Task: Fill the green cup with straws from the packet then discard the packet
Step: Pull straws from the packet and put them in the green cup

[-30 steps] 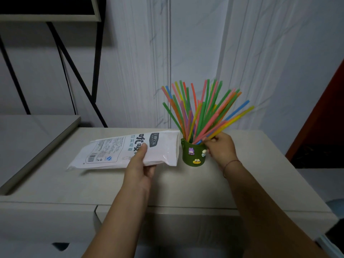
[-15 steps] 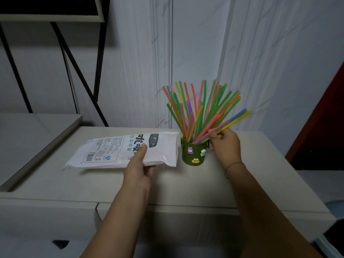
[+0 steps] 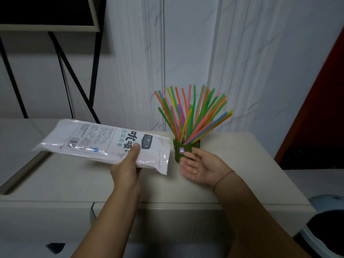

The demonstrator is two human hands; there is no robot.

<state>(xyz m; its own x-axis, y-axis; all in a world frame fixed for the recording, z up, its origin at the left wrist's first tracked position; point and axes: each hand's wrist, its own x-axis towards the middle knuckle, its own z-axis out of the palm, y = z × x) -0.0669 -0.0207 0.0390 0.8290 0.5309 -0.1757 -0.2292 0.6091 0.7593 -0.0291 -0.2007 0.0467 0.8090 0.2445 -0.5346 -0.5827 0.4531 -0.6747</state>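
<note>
A small green cup [image 3: 183, 147] with cartoon stickers stands on the beige cabinet top [image 3: 242, 155], holding a fan of several coloured straws [image 3: 193, 116]. My right hand [image 3: 200, 165] is open, palm up, just in front of the cup, with fingertips by its lower side. My left hand [image 3: 126, 167] pinches the flat white plastic packet [image 3: 96, 142], thumb on top, and holds it lifted above the cabinet top, left of the cup. The packet looks flat; I cannot tell what is inside it.
A lower grey surface [image 3: 16, 135] adjoins the cabinet on the left under a black metal frame [image 3: 74, 79]. White panelled wall stands behind. A red-brown door edge [image 3: 323, 101] is at right, and a dark bin with a pale rim [image 3: 327, 226] at lower right.
My right hand let go of the straws and dropped in front of the cup, palm open. My left hand lifted the packet off the cabinet top and tilted it.
</note>
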